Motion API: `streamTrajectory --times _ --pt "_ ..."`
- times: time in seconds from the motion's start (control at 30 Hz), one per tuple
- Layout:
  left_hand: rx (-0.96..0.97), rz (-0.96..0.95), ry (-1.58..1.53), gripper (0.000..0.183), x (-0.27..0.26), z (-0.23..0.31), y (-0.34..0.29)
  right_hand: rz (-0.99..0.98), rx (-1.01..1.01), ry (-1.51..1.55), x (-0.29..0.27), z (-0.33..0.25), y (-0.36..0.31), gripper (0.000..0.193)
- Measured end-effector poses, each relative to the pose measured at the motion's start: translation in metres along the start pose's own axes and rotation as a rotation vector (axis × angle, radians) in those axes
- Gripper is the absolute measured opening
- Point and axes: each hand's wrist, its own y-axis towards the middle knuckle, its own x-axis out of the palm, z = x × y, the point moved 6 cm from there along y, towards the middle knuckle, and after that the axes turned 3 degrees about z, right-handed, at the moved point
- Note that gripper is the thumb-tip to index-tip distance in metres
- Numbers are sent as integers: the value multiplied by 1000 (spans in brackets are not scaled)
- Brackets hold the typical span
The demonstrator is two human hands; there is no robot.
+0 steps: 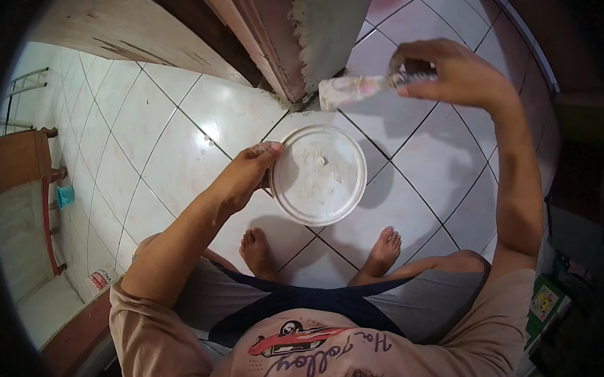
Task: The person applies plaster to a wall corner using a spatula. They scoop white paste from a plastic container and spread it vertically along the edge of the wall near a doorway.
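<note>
My left hand [251,165] is closed on the left rim of a round white plastic lid [290,188], with the thumb on top and the other fingers hidden below. Small dabs of white putty [320,160] lie on the lid. Up and to the right, my right hand [446,70] grips a putty knife [359,89] by its handle. White paste coats its flat blade, which points left close to the rough wall edge [306,69]. The blade is apart from the lid and appears slightly in front of the wall's foot.
White floor tiles [423,159] with dark grout surround my bare feet [383,251]. A wooden door frame [260,41] meets the wall ahead. At left are wooden furniture [23,162], a turquoise cup [65,197] and a white tub [101,278]. Something green [547,310] stands at right.
</note>
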Motion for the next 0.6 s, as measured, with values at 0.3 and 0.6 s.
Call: streamTrajectory --times 0.3,0.6 --pt "70 55 -68 35 10 25 -2 -146 -44 36 37 -12 -35 29" --pt "124 48 -148 33 18 25 2 -129 3 14 58 9 -52 28"
